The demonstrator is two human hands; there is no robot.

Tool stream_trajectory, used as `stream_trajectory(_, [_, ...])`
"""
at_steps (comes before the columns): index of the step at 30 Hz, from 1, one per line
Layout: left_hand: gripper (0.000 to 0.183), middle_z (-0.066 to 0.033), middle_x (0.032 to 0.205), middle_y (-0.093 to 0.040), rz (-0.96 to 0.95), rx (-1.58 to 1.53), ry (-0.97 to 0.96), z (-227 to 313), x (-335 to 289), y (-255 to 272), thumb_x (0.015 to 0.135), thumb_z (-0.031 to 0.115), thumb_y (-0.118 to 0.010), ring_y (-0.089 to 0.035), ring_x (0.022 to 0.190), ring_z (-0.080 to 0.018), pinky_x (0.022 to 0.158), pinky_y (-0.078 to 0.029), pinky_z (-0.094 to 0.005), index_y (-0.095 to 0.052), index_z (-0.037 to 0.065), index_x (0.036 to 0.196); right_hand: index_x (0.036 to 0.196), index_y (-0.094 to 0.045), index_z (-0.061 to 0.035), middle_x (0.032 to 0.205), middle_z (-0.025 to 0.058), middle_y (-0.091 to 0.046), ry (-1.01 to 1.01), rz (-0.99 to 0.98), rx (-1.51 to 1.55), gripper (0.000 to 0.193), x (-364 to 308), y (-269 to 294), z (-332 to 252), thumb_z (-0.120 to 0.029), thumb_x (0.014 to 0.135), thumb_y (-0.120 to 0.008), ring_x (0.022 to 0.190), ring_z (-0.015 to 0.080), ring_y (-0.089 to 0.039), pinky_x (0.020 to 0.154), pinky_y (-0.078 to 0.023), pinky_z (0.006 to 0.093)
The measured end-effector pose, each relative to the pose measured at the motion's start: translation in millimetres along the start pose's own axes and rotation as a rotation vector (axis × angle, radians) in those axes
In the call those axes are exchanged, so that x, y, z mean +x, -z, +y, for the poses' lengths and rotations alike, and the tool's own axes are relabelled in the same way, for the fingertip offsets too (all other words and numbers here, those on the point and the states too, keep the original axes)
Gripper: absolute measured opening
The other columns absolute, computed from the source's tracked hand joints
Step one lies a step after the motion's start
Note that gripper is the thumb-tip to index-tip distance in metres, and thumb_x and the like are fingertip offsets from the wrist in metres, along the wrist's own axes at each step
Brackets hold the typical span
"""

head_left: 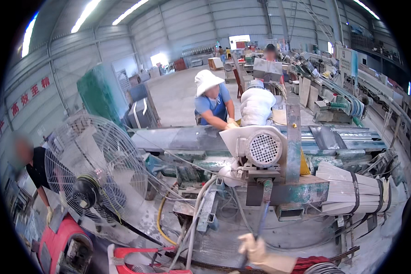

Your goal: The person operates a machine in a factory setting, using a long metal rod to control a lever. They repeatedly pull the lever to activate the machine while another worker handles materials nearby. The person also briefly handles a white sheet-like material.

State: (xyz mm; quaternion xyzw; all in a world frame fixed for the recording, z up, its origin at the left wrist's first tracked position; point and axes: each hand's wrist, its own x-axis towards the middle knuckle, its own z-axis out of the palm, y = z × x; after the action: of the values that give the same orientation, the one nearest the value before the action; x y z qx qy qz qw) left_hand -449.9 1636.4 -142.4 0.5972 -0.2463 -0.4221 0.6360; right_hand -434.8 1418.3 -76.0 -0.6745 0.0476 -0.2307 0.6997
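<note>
R HAND ON LEVER, L HAND OUT OF VIEW

R hand (255, 250), in pale glove, is curled round lower part of blue lever (263, 217); L hand out of frame, can't tell its state. Lever slants up & slightly R from glove to underside of motor (264, 149), which sits ahead of R hand. Yellow hose (159, 220) well L of R hand; bundled pale strips (335, 187), dark-banded, up & R. Co-worker (211, 108) w/ white hat opp. motor, arms fwd. Lg fan (96, 169) far L.
</note>
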Motion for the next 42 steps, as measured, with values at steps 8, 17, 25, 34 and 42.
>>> stream_trajectory(8, [0.031,-0.0066,0.113,-0.067,0.458,-0.334,-0.318,118.9,73.6,57.8,0.098,0.021,-0.044,-0.063,0.109,-0.0240,0.105,-0.029,-0.0650,-0.057,0.010,0.125,0.116,-0.058,0.0031,0.089,0.0102,-0.070,-0.270,0.283,0.619,0.033,83.0,-111.3,-12.9,-0.024,0.098,-0.063,0.082,0.0157,-0.065,0.075,-0.053,0.0307])
stream_trajectory(17, [0.025,-0.0048,0.084,-0.058,0.779,-0.610,-0.791,290.1,171.0,71.2,0.100,0.026,-0.061,-0.060,0.081,-0.0192,0.082,-0.059,-0.0364,-0.054,0.008,0.084,0.100,-0.067,0.0021,0.088,0.0210,-0.068,0.716,0.352,-0.811,0.021,86.7,207.8,-123.0,-0.006,0.081,-0.068,0.076,0.0367,-0.066,0.069,-0.056,0.0421])
stream_trajectory(25, [0.034,-0.0041,0.095,-0.054,0.201,0.022,-0.341,461.8,400.8,-12.0,0.098,0.038,-0.062,-0.052,0.083,-0.0130,0.072,-0.045,-0.0284,-0.056,0.009,0.114,0.118,-0.064,0.0113,0.115,0.0267,-0.067,0.627,0.817,-1.213,0.031,98.0,275.2,-63.6,-0.004,0.091,-0.061,0.105,0.0416,-0.067,0.092,-0.054,0.0444])
stream_trajectory(34, [0.032,-0.0094,0.089,-0.072,-0.695,1.486,-0.618,235.1,292.0,-238.0,0.086,0.015,-0.059,-0.070,0.085,-0.0215,0.074,-0.056,-0.0395,-0.064,0.004,0.116,0.136,-0.053,0.0049,0.132,0.0242,-0.059,0.131,0.857,0.243,0.049,7.0,354.1,-1.2,-0.034,0.109,-0.039,0.121,0.0310,-0.060,0.106,-0.047,0.0399])
stream_trajectory(42, [0.022,-0.0093,0.096,-0.066,-0.929,2.005,-0.698,124.5,125.7,-75.3,0.085,0.028,-0.054,-0.060,0.100,-0.0283,0.102,-0.042,-0.0371,-0.068,0.012,0.090,0.144,-0.051,-0.0045,0.117,0.0134,-0.071,-0.549,-0.013,0.105,0.052,-36.4,164.0,-57.3,-0.034,0.101,-0.056,0.091,0.0177,-0.067,0.087,-0.054,0.0353])
